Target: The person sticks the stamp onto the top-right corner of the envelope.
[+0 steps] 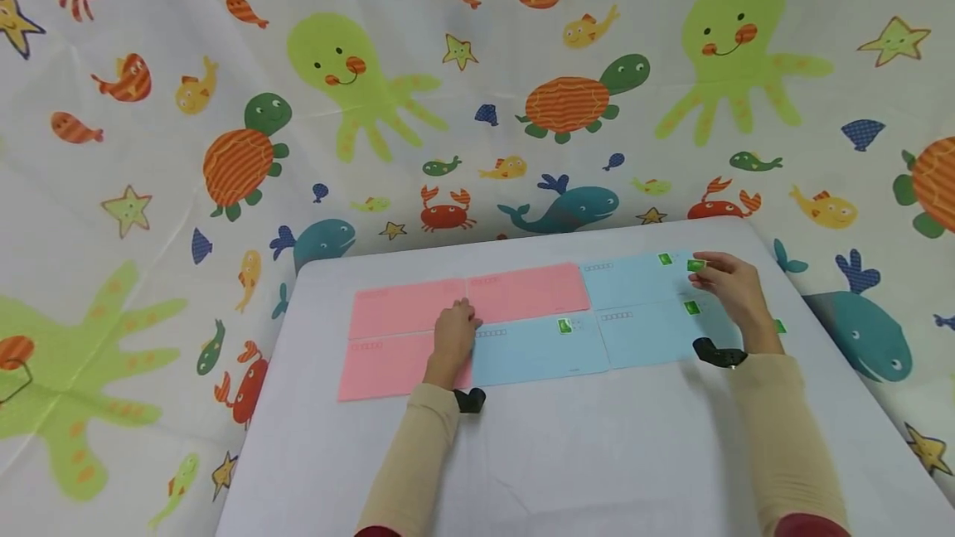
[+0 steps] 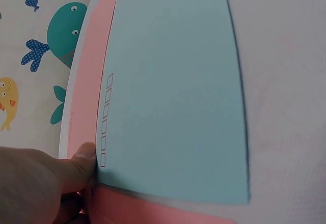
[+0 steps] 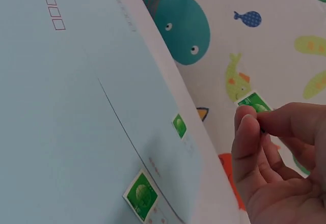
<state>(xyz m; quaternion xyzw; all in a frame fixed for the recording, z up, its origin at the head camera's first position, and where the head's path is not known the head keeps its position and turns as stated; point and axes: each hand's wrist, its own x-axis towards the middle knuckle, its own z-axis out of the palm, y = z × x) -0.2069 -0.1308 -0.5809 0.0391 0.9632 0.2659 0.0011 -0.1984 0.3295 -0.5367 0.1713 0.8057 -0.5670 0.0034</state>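
In the head view my right hand is raised over the right end of the upper blue envelope. Its thumb and fingertips pinch a small green stamp, whose lower part they hide. My left hand rests where pink and blue envelopes meet, its thumb by the left edge of the lower middle blue envelope. Other left fingers are partly hidden. Green stamps lie on that envelope, on the upper blue one and on the lower right blue envelope.
Three pink envelopes lie at the left of the two rows. One more green stamp shows beside my right wrist. The white table backs onto a curtain printed with sea animals.
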